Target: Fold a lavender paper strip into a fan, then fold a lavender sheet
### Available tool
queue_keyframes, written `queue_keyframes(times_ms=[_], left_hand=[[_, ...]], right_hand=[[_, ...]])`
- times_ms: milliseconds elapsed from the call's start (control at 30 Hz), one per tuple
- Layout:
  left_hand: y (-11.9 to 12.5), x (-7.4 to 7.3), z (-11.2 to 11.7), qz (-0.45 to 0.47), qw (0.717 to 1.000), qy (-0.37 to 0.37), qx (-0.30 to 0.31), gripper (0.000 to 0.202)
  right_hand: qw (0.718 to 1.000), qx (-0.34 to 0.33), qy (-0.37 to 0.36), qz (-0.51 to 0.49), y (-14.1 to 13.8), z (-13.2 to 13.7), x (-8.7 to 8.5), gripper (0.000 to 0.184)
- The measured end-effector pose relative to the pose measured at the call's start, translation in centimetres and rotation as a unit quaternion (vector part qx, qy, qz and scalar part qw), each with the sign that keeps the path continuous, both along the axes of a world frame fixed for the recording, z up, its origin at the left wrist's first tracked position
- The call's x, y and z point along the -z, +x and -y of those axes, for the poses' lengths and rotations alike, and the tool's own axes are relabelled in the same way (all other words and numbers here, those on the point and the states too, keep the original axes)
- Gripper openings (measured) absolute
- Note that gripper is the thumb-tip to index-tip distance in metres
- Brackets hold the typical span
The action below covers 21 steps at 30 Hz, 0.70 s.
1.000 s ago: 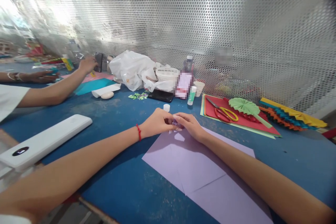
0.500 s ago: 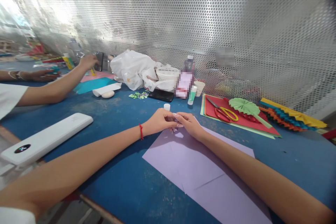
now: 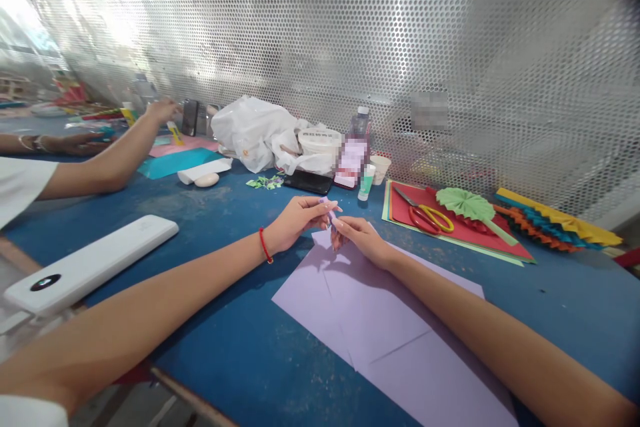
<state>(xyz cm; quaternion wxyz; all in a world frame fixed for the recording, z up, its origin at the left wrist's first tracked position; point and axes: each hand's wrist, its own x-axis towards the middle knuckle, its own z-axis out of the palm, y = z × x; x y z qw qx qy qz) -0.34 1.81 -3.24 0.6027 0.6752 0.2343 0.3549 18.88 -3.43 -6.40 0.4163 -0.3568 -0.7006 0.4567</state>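
Hands: left hand (image 3: 294, 223) has moved up from right hand (image 3: 364, 240), exposing a small narrow lilac piece (image 3: 331, 215), likely paper.
Fingers: both hands pinch that piece, almost no gap.
Sheet: piece held above far end of large flat lilac paper sheet (image 3: 390, 317), on scuffed blue surface (image 3: 240, 353).
Progress: sheet already lined, cuts or creases unclear; piece not yet put down; remainder can't tell.
Scissors: red-and-yellow-handled metal scissors (image 3: 425, 211), lying right.

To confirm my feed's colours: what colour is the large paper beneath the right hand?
The paper is light purple; the head view shows it.
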Motion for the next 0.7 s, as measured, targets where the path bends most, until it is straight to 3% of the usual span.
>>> queue_keyframes(times_ms=[200,467,700], left_hand=[[0.0,-0.1,0.5,0.008,0.999,-0.032,0.044,0.022],[-0.4,-0.7,0.8,0.029,0.995,-0.009,0.096,0.026],[-0.5,-1.8,1.5,0.056,0.994,-0.005,0.093,0.049]], right_hand=[[0.999,-0.033,-0.009,-0.024,0.0,0.5,-0.6,0.041],[0.994,-0.087,-0.052,-0.044,-0.3,0.7,-0.4,0.040],[0.993,-0.089,-0.052,-0.066,-0.5,1.2,-1.1,0.045]])
